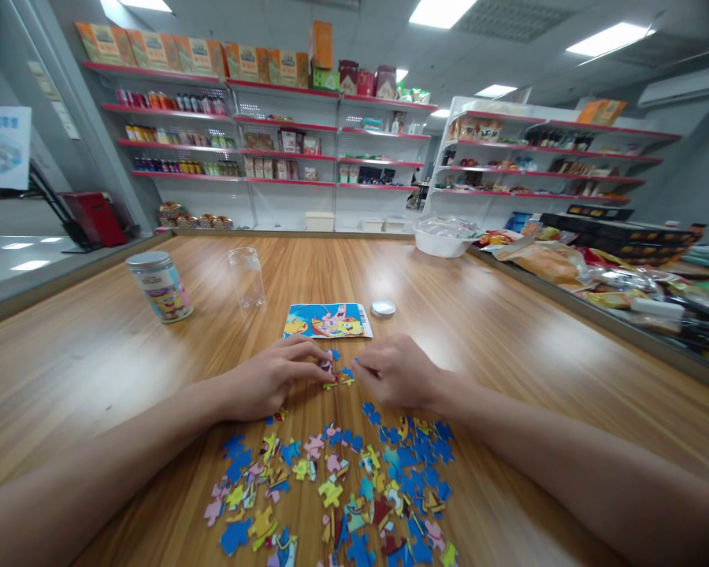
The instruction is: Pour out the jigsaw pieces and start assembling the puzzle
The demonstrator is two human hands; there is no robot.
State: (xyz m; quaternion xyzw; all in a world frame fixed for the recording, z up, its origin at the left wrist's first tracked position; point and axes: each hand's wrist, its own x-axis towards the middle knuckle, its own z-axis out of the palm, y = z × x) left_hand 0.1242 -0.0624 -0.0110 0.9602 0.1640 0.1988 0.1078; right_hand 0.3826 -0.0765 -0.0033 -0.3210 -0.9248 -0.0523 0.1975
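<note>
My left hand (280, 374) rests on the table with thumb and forefinger closed on the edge of a few joined jigsaw puzzle pieces (345, 376). Opposite it, my right hand (397, 370) is curled in a pinch; a bit of a blue puzzle piece (355, 360) shows at its fingertips, the remainder hidden. Just beyond both hands lies a cartoon picture card (331, 321). Loose puzzle pieces (331, 494) in blue, yellow, pink and brown are spread between my forearms, on the near side of the table.
A printed can with a metal lid (161, 287) and a clear open jar (246, 278) stand at the left. A silver lid (383, 308) lies right of the card. Farther back is a white basin (443, 240); packaged snacks (603, 276) pile up beyond the table's right edge.
</note>
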